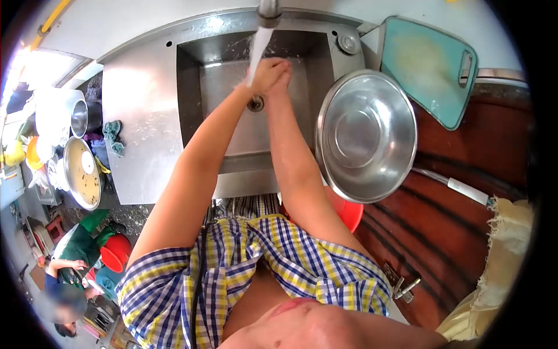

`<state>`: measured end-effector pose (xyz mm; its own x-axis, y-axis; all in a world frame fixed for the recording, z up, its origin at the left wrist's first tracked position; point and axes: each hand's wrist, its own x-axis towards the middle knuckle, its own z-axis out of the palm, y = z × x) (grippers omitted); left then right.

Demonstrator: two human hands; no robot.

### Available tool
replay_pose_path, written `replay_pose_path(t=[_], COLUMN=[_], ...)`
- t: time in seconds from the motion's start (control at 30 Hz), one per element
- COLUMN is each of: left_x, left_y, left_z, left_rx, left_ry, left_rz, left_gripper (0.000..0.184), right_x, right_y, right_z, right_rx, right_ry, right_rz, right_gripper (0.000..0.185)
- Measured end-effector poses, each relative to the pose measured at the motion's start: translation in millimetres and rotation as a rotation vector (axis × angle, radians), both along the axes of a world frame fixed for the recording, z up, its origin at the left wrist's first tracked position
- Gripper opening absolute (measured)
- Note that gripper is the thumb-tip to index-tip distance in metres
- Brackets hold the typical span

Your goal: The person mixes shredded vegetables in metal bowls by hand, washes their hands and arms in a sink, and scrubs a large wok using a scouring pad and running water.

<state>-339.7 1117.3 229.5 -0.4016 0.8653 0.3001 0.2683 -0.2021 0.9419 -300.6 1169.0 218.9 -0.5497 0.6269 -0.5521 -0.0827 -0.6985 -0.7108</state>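
Left hand touching right hand | under running water | over sink

1. One cam, on the person's head — looks down & a bit fwd.
2. The chin sits at the btm edge, v. close to the lens; the checked shirt comes next.
3. Both arms run up the view, w/ the hands near the top mid.
4. The sink is seen from above, farther off; the top edge cuts the tap.
5. Lens is v. wide — straight lines bend, corners go black.
6. L side reaches far off, where another person looks small & tipped sideways.
7. R side takes in the big bowl, also from above.
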Motion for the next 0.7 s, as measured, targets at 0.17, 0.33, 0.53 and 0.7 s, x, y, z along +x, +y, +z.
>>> replay_pose_path(t=[0.17,0.33,0.53,0.7], left_x=[-49,-66,-26,25], left_y=[47,67,56,71], left_z=[-26,-49,16,-34], left_rx=[-0.311,-0.217,-0.243,-0.245], left_ry=[0.216,0.417,0.814,-0.614], left_rz=[0.351,0.356,0.193,0.189], left_gripper=[0.02,0.015,0.012,0.013], right_x=[-7,19,32,37], right_y=[-100,-178,-182,-93], right_z=[40,85,96,60], right_rx=[-0.175,-0.141,0.03,0.055], right_ry=[0.211,0.325,0.213,0.008], right_rz=[-0.027,0.064,0.017,-0.042], right_gripper=[0.046,0.046,0.037,0.031])
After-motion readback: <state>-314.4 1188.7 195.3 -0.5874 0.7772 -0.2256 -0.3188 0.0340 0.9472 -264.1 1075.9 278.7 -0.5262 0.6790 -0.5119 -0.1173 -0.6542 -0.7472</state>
